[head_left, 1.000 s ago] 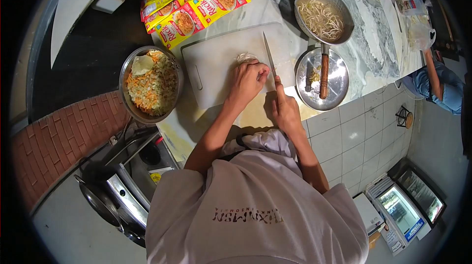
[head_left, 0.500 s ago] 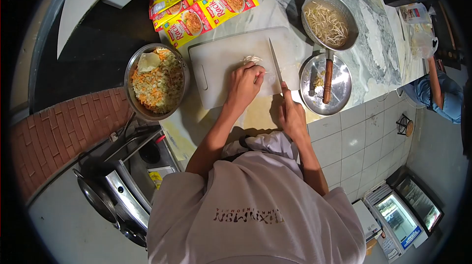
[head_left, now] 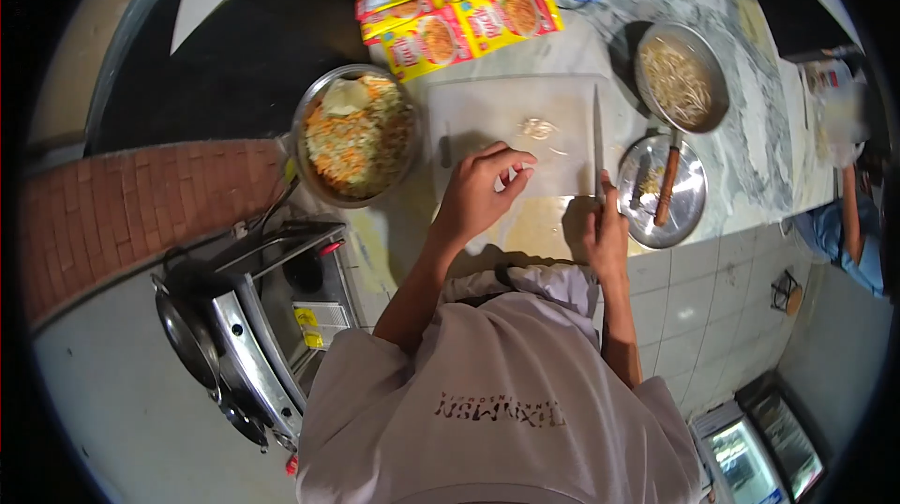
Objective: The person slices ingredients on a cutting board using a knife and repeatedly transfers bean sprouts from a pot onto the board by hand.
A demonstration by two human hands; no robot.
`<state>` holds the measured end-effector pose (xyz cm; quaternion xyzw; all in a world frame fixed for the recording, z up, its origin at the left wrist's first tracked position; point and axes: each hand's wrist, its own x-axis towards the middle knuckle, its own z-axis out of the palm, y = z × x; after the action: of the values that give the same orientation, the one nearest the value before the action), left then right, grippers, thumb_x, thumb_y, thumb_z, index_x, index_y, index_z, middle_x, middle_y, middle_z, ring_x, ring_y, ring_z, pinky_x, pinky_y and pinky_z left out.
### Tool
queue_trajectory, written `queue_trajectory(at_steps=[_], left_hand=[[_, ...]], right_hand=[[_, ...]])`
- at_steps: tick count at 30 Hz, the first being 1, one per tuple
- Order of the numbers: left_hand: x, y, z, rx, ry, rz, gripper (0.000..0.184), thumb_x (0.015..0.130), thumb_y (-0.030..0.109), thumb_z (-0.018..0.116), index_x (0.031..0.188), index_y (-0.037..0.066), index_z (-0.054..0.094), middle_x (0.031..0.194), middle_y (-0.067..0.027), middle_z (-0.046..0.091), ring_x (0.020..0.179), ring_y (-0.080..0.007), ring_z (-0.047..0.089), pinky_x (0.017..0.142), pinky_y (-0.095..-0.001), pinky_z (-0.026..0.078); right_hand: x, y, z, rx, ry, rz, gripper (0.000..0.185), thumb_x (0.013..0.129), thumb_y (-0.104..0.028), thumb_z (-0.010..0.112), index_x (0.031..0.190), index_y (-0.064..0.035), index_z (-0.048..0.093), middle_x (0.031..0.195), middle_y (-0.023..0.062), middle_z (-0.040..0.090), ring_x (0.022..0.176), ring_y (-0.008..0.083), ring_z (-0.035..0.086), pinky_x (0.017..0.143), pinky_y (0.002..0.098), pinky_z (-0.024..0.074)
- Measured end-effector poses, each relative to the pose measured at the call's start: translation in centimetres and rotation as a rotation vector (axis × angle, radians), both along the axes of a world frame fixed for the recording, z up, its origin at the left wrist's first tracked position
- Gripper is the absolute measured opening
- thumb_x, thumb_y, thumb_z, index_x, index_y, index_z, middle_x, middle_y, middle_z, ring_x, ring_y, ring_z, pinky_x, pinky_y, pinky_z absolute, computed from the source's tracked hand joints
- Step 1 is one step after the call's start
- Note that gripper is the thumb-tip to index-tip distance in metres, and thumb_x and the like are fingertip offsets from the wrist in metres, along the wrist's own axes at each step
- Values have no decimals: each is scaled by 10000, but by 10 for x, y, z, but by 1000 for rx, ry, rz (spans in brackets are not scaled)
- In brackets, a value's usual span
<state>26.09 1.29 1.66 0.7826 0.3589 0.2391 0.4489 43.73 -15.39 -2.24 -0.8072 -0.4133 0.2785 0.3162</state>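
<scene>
Gripping the stiff knife (head_left: 598,134), best held handle-end, the right hand (head_left: 607,237) clears soft shreds (head_left: 537,129) (likely slippery); left hand (head_left: 476,193) curled, hold unclear.

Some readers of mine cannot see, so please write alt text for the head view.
Right hand holding a long metal knife at the right edge of a white rectangular cutting board with thin pale strands, left hand curled; round metal bowl of orange and pale shreds at left.

The saucepan (head_left: 712,65) looks dull metal with a wooden handle (head_left: 667,187). The plate (head_left: 689,215) is shiny metal. The cutting board (head_left: 487,101) seems matt plastic.
</scene>
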Motion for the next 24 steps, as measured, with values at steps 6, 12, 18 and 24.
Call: queue_trajectory(at_steps=[6, 12, 18, 24], left_hand=[[-54, 12, 36, 135, -48, 204, 142, 884, 75, 723, 1025, 68, 738, 816, -50, 677, 633, -113, 590, 569, -267, 463], [-74, 28, 31, 38, -50, 312, 141, 918, 82, 702, 1053, 65, 735, 813, -29, 685, 659, -73, 592, 572, -239, 448], [4, 41, 35, -26, -153, -57, 165, 907, 77, 701, 1067, 42, 720, 881, -75, 713, 663, -135, 616, 636, -289, 515], [115, 57, 11, -25, -107, -382, 203, 905, 111, 675, 1083, 23, 720, 957, -108, 726, 750, -185, 678, 723, -321, 543]], right_hand=[[-2, 17, 7, 67, -15, 59, 703, 870, 56, 522, 1533, -79, 332, 653, 201, 534, 548, 360, 551, 574, 400, 455], [4, 20, 27, 171, -52, 59, 700, 860, 80, 506, 1526, -51, 336, 746, 228, 598, 567, 336, 544, 590, 390, 457], [18, 9, 56, 271, -195, -64, 628, 874, 75, 477, 1485, -33, 376, 1195, 227, 586, 729, 313, 620, 714, 373, 497], [26, -16, 76, 274, -39, -265, 618, 904, 48, 485, 1506, -41, 376, 1288, 279, 620, 1012, 409, 683, 874, 442, 508]])
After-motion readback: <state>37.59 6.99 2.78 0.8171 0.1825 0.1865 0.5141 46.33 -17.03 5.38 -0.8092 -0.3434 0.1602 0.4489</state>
